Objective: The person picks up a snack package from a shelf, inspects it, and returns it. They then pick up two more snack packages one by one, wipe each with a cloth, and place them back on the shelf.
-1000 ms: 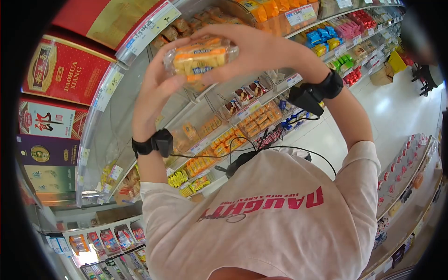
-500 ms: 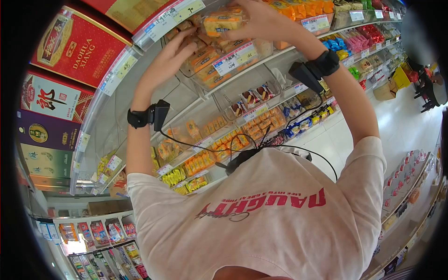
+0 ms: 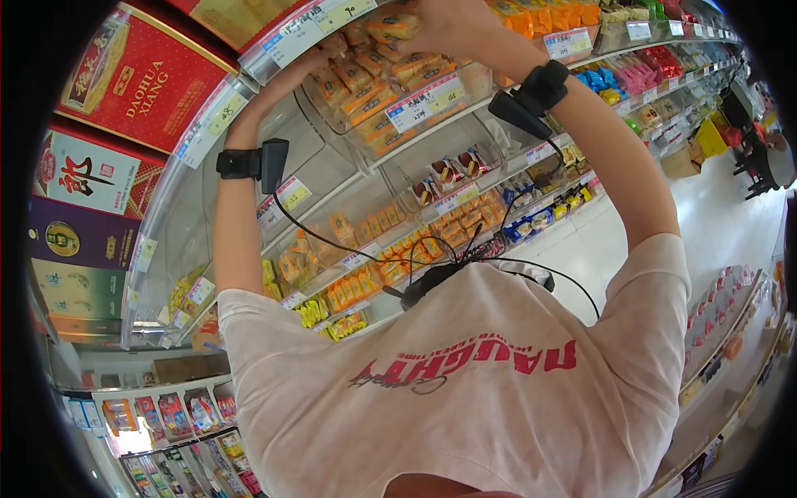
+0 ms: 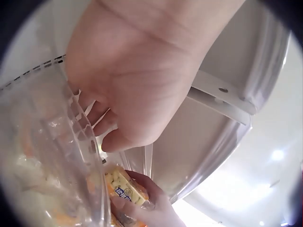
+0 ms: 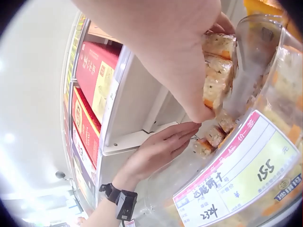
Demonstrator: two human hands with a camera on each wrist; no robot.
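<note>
My right hand (image 3: 461, 29) grips a clear-wrapped pack of biscuits (image 5: 218, 71) at the top of a transparent bin. In the left wrist view, its thumb and fingers lie on both sides of the pack (image 4: 124, 187), which has a yellow face and a blue label. Similar wrapped packs (image 3: 369, 95) fill the bin (image 3: 452, 112) below. My left hand (image 5: 163, 146) is at the bin's left side, fingers extended along the plastic wall near its rim. In the head view, a shelf label partly covers the left hand (image 3: 309, 68).
A price card (image 3: 427, 104) is on the bin's front. Red gift boxes (image 3: 137, 87) stand on shelves to the left, behind a curved label strip (image 3: 307, 33). Lower bins hold chocolate-coloured snacks (image 3: 452, 170) and orange packets (image 3: 353, 286). Cables (image 3: 324, 241) hang from both wrist cameras.
From between both hands, the pack has moved forward to the bin in my right hand. My left hand has let go and moved to the bin's left side.
</note>
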